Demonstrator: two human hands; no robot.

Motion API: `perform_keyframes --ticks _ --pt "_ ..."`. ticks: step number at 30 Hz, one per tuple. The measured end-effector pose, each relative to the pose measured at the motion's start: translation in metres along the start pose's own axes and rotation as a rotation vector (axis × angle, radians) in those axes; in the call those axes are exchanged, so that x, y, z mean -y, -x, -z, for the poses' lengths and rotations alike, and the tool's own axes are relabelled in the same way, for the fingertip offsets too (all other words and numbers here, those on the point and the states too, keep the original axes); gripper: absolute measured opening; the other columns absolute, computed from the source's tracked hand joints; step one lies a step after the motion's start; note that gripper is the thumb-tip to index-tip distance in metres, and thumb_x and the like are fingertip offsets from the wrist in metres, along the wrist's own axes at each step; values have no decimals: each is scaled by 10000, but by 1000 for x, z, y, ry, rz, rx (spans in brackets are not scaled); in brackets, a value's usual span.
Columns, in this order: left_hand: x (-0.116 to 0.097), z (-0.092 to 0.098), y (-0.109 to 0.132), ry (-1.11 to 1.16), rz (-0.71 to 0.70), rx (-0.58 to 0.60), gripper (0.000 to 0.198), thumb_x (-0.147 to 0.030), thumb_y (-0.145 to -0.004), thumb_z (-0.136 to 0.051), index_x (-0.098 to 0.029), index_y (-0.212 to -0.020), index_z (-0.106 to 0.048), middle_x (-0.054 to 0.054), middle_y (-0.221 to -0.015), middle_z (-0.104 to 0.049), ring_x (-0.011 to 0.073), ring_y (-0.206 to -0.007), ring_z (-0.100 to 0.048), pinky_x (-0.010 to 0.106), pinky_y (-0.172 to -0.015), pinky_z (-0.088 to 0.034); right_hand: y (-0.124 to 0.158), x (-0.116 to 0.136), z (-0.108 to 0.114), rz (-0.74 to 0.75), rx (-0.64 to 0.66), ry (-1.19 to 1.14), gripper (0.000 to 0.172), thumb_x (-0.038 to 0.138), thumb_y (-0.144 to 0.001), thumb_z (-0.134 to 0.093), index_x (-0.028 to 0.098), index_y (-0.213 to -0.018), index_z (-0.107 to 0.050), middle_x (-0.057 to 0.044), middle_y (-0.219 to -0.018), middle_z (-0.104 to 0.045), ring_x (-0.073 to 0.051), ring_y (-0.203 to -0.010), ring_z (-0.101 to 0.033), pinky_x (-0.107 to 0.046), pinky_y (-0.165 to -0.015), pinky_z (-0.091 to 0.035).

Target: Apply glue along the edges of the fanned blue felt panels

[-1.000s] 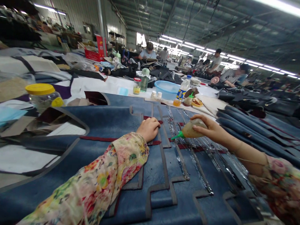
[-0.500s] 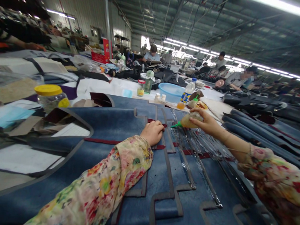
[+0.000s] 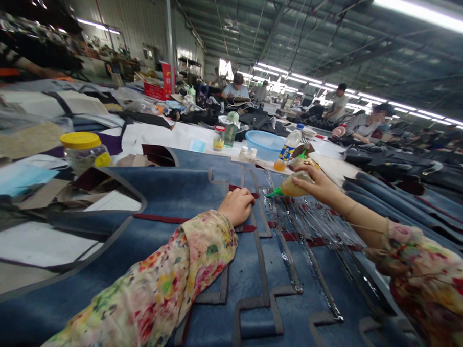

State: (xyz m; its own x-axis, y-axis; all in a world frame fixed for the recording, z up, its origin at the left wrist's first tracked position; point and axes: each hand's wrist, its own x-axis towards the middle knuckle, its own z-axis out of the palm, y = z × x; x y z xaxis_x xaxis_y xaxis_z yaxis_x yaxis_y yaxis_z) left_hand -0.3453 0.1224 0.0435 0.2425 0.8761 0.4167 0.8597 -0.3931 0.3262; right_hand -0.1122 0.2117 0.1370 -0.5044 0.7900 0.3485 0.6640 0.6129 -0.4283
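My left hand (image 3: 236, 206) lies palm down on blue leather panels (image 3: 169, 186), its fingers together and slightly bent, holding nothing. My right hand (image 3: 318, 185) is wrapped round a squeeze bottle (image 3: 295, 184) of yellowish liquid. The bottle is tipped almost level, its green nozzle (image 3: 274, 193) pointing left, close over the panels' grey edges. I cannot tell whether the tip touches them. Shiny wet streaks (image 3: 319, 279) run along several overlapping grey edge strips to the right. Dark red strips (image 3: 156, 218) cross the panels.
Beyond the panels stand a blue basin (image 3: 264, 144), a drink bottle (image 3: 290, 144), a green bottle (image 3: 231, 130) and a small red-lidded jar (image 3: 218, 138). A yellow-lidded jar (image 3: 83, 151) stands left. Folded blue pieces (image 3: 399, 206) lie right. Co-workers sit or stand farther back.
The view has shifted slightly. The squeeze bottle and its nozzle sit a touch farther right in the picture; my left hand stays on the same spot of leather.
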Motion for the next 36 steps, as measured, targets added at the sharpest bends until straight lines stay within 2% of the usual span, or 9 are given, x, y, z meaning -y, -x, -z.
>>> perform_keyframes --ticks 4,7,10,14,16,21,25,30,36 --pt "0 1 0 2 5 6 224 -196 -828 -437 -226 -928 -635 31 -1041 -592 199 -963 -513 360 -841 -424 18 4 10 -84 150 0 436 548 -764 -543 225 -1056 -556 -67 -1021 -625 -268 -941 -588 -430 -815 -475" --pt "-1 2 0 7 9 9 231 -191 -829 -432 -226 -931 -636 30 -1049 -594 199 -965 -514 363 -846 -423 27 9 15 -113 211 -4 431 566 -754 -541 235 -1027 -582 -51 -1010 -637 -263 -922 -599 -412 -795 -489" --pt "-1 2 0 10 10 7 240 -185 -830 -425 -224 -931 -639 32 -1045 -596 201 -971 -515 367 -849 -423 29 11 14 -116 200 8 435 572 -754 -534 238 -1030 -575 -47 -990 -637 -260 -913 -602 -414 -800 -492" --pt "-1 3 0 14 12 13 240 -180 -824 -432 -225 -934 -641 36 -1045 -593 198 -974 -515 362 -855 -424 26 8 7 -37 15 14 445 536 -758 -551 224 -1075 -528 -81 -1044 -605 -272 -939 -579 -457 -826 -478" --pt "-1 2 0 14 10 11 239 -179 -824 -434 -227 -934 -640 34 -1046 -593 197 -974 -515 360 -856 -424 28 8 7 -30 -34 -20 459 531 -760 -553 221 -1095 -510 -86 -1060 -592 -268 -935 -577 -455 -814 -485" --pt "-1 2 0 10 10 2 230 -179 -823 -435 -223 -919 -640 33 -1039 -595 198 -963 -518 361 -850 -423 49 26 15 -65 155 -101 411 532 -771 -544 252 -1072 -538 -46 -1043 -613 -252 -951 -585 -387 -807 -502" --pt "-2 2 0 11 15 8 229 -182 -823 -434 -222 -920 -638 40 -1043 -589 204 -965 -513 369 -848 -423 63 37 19 -75 233 -126 388 515 -775 -545 256 -1063 -547 -47 -1046 -621 -263 -970 -582 -386 -802 -509" --pt "-2 2 1 18 18 10 227 -182 -822 -437 -225 -922 -637 39 -1047 -585 199 -970 -511 364 -854 -421 64 35 18 -69 258 -150 375 504 -788 -537 260 -1073 -529 -56 -1039 -619 -267 -962 -588 -399 -798 -510" --pt "-1 1 1 19 17 -9 222 -186 -825 -440 -226 -924 -635 28 -1035 -599 195 -966 -521 352 -853 -422 52 30 8 -12 187 -81 386 508 -782 -532 247 -1065 -501 -51 -1023 -601 -248 -939 -580 -400 -833 -482"
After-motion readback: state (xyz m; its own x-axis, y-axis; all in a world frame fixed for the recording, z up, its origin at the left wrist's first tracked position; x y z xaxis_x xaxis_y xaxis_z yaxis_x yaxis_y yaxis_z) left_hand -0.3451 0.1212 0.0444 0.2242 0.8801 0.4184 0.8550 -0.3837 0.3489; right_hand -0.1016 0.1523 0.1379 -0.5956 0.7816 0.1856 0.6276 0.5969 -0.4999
